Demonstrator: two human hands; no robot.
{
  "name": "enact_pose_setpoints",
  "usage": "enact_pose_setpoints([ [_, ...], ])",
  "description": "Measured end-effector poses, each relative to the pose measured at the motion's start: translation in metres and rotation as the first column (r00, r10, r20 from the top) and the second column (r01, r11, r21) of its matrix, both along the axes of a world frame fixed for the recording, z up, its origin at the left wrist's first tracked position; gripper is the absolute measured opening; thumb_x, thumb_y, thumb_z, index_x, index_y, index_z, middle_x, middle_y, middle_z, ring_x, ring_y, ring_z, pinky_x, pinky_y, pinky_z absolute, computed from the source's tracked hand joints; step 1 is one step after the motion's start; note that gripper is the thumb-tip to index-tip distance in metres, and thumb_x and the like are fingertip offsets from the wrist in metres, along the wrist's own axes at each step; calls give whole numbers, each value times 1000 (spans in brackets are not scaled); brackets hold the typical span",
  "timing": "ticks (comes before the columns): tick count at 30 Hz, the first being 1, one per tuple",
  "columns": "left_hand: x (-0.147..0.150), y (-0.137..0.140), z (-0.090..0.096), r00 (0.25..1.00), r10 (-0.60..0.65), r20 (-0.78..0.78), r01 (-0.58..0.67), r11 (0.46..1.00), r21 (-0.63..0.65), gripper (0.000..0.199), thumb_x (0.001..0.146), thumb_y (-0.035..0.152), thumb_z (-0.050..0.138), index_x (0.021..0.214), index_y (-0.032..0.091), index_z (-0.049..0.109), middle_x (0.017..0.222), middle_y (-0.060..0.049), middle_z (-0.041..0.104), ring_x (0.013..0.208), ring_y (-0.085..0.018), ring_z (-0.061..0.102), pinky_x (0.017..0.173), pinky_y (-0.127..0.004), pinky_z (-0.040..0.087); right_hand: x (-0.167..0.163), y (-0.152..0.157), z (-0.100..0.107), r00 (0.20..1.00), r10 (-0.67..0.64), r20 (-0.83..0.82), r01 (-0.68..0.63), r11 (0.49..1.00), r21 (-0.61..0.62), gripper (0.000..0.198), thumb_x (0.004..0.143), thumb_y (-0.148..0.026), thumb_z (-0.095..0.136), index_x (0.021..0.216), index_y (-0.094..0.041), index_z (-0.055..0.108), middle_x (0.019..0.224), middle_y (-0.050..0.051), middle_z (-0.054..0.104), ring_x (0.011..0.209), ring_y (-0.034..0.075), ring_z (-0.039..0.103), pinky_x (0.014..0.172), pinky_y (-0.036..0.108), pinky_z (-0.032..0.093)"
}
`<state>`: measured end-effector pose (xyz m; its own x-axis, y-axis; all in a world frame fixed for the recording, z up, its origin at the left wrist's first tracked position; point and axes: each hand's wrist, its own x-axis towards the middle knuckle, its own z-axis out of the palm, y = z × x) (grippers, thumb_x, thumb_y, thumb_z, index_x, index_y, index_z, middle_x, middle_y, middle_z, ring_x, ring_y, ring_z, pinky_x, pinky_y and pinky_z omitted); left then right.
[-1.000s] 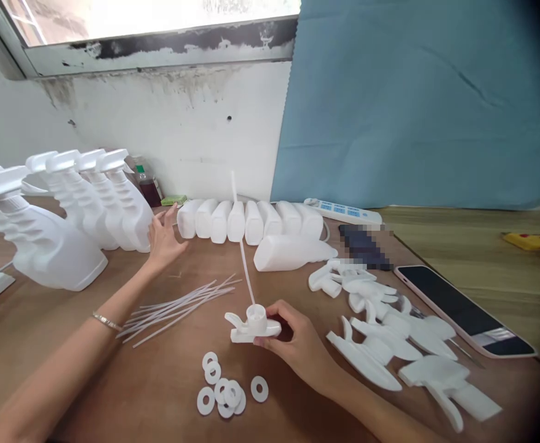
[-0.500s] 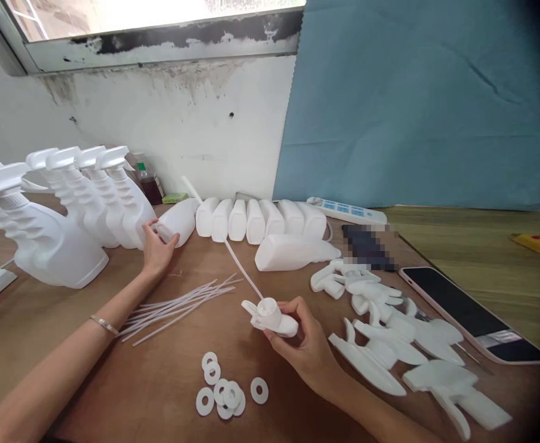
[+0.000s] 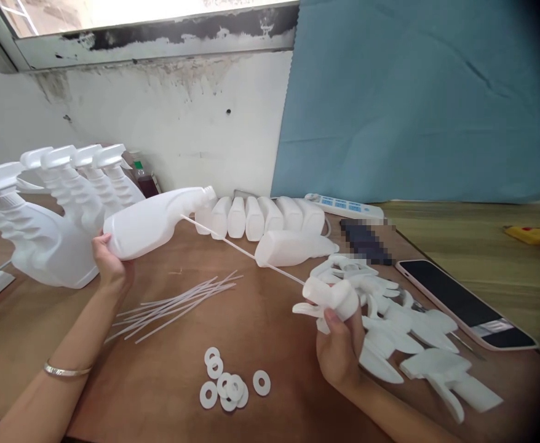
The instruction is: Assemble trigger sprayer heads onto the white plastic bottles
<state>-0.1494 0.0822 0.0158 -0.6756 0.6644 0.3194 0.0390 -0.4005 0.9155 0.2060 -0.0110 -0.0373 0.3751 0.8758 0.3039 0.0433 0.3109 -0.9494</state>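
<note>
My left hand (image 3: pixel 110 261) is closed on the base end of a white plastic bottle (image 3: pixel 147 224), raised and tilted, its open neck toward the upper right. My right hand (image 3: pixel 341 344) grips a white spray trigger head (image 3: pixel 332 298). A thin white dip tube (image 3: pixel 242 249) runs from the head up and left, its free end near the bottle's neck but apart from the opening. Below, between my hands, lie a bundle of loose tubes (image 3: pixel 182 301) and several white ring washers (image 3: pixel 228 391).
Assembled spray bottles (image 3: pixel 67 234) stand at left. Bottles in a row (image 3: pixel 254 218) and one separate bottle (image 3: pixel 293 247) lie at the back. Loose trigger heads (image 3: pixel 403 326), a phone (image 3: pixel 464 304) and a power strip (image 3: pixel 350 209) are on the right.
My left hand has lifted the bottle off the table and tilted its neck rightward. My right hand has moved right with the trigger head and turned it, swinging the tube toward the bottle.
</note>
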Motion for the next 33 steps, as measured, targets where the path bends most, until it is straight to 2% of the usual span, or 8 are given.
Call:
enact_pose_setpoints([
  [4,-7,0,-11,993,-60,100,62,998,-19,14,67,32,36,71,19,36,65,5,53,70,-11,54,58,-20,43,-2,4,5,993,-110,-44,108,994,-26,37,79,-36,48,112,-17,49,104,9,55,96,24,53,84,39,42],
  [8,-10,3,-13,978,-70,198,66,997,28,19,61,35,37,70,19,38,62,5,52,64,-11,54,59,-21,42,-2,9,5,982,-108,-157,106,994,-19,39,78,-35,52,113,-20,50,95,3,55,87,20,53,82,37,41],
  [14,-2,3,-9,936,-112,333,71,989,132,21,56,33,41,69,18,44,64,4,53,60,-11,52,61,-22,42,-2,12,6,983,-97,-157,102,995,21,35,77,-36,55,110,-24,52,97,2,56,87,21,54,79,37,42],
  [22,-3,3,-10,911,-147,387,74,978,197,20,55,29,44,70,17,50,64,4,55,63,-13,54,62,-22,43,1,15,-1,986,-107,-125,106,994,-11,36,76,-38,54,108,-20,52,94,4,55,98,24,51,91,42,35],
  [25,-6,4,-11,903,-162,399,90,977,193,22,55,28,45,71,16,52,63,3,57,62,-13,55,64,-23,44,1,14,1,989,-107,-101,107,994,-4,35,77,-37,54,106,-19,52,96,6,55,97,25,51,89,43,36],
  [29,-8,4,-11,893,-196,406,133,975,177,24,54,27,46,72,15,55,62,1,60,68,-16,58,67,-25,47,2,16,6,990,-125,-58,129,990,63,24,76,-38,54,90,-19,55,89,5,56,91,24,51,85,40,38],
  [33,-10,1,-9,896,-217,387,161,972,172,26,54,28,45,72,14,57,66,-2,65,79,-20,61,71,-27,49,3,21,7,987,-104,-123,116,988,100,28,73,-39,61,94,-23,53,86,1,55,84,20,51,82,37,38],
])
